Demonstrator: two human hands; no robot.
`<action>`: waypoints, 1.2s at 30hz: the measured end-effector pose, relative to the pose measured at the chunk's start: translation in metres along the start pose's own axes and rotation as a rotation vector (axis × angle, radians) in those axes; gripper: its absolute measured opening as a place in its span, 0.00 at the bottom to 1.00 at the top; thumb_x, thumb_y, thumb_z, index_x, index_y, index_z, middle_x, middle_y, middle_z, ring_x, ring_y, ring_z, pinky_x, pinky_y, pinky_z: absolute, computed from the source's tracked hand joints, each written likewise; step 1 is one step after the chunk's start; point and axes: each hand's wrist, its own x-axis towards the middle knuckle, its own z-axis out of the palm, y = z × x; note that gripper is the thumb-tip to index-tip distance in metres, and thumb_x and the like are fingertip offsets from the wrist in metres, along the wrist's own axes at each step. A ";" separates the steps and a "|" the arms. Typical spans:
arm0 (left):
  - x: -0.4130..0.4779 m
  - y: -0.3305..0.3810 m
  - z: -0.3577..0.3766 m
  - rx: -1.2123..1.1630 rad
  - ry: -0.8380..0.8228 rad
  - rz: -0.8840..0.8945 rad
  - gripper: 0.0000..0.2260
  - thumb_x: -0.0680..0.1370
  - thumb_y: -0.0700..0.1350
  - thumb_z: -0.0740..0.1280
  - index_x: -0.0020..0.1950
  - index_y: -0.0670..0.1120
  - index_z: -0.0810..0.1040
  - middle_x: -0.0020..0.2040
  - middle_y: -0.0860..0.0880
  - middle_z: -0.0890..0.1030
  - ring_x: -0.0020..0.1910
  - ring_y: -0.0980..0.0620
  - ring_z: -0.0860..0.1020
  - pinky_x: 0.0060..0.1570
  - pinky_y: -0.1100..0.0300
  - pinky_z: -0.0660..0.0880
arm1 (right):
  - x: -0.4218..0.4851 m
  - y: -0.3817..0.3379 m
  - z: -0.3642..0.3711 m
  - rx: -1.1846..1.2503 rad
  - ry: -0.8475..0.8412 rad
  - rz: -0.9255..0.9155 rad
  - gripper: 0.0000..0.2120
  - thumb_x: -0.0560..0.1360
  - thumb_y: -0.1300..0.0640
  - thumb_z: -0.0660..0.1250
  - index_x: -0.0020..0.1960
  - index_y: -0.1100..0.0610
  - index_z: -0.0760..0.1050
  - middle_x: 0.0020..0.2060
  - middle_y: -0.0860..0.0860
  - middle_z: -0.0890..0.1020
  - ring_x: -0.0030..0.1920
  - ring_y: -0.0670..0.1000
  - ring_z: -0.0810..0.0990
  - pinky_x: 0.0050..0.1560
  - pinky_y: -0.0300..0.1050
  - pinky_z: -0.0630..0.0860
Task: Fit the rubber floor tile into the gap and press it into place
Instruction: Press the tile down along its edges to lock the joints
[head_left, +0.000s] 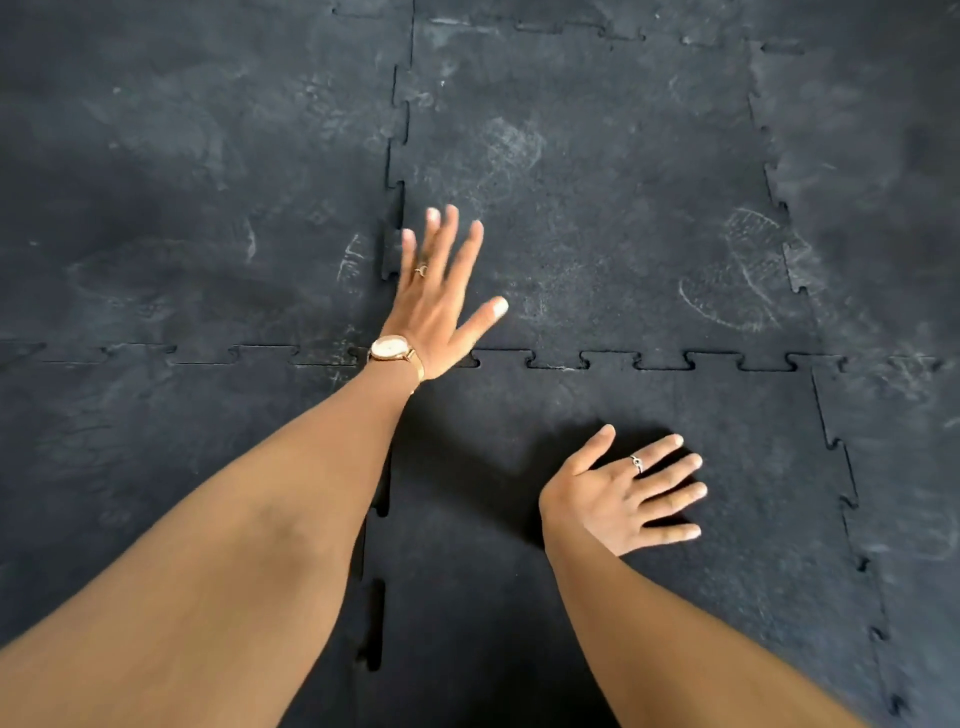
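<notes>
Pressing the clean black interlocking rubber floor tile (623, 597) into the near gap.

The tile lies among scuffed, dusty black rubber tiles (597, 182). The right hand (621, 493) rests flat on it, fingers spread, holding nothing; the left hand (441, 291) is open and empty over the far neighbour, by the left seam. The near-left seam (376, 623) looks gapped, so pressing unevenly could leave those teeth unseated or buckle the edge.
</notes>
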 end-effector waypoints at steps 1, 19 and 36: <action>0.001 0.001 0.000 0.030 0.017 -0.066 0.34 0.81 0.61 0.50 0.80 0.41 0.51 0.80 0.37 0.47 0.78 0.36 0.42 0.74 0.42 0.34 | -0.001 0.000 0.000 -0.005 -0.004 -0.001 0.34 0.80 0.38 0.43 0.80 0.55 0.44 0.79 0.55 0.48 0.78 0.60 0.43 0.74 0.68 0.41; -0.090 0.035 -0.006 -0.029 -0.129 0.026 0.29 0.83 0.55 0.54 0.78 0.40 0.58 0.78 0.39 0.60 0.79 0.41 0.51 0.78 0.47 0.47 | 0.001 0.001 -0.002 -0.024 -0.023 -0.038 0.34 0.81 0.39 0.43 0.80 0.56 0.43 0.79 0.56 0.47 0.78 0.61 0.42 0.73 0.69 0.39; -0.103 0.035 -0.002 0.141 -0.236 -0.087 0.43 0.75 0.72 0.52 0.81 0.48 0.43 0.81 0.43 0.41 0.78 0.44 0.36 0.77 0.42 0.41 | -0.001 -0.003 -0.005 0.001 -0.041 -0.004 0.34 0.81 0.39 0.46 0.80 0.56 0.46 0.79 0.57 0.49 0.78 0.61 0.44 0.73 0.70 0.41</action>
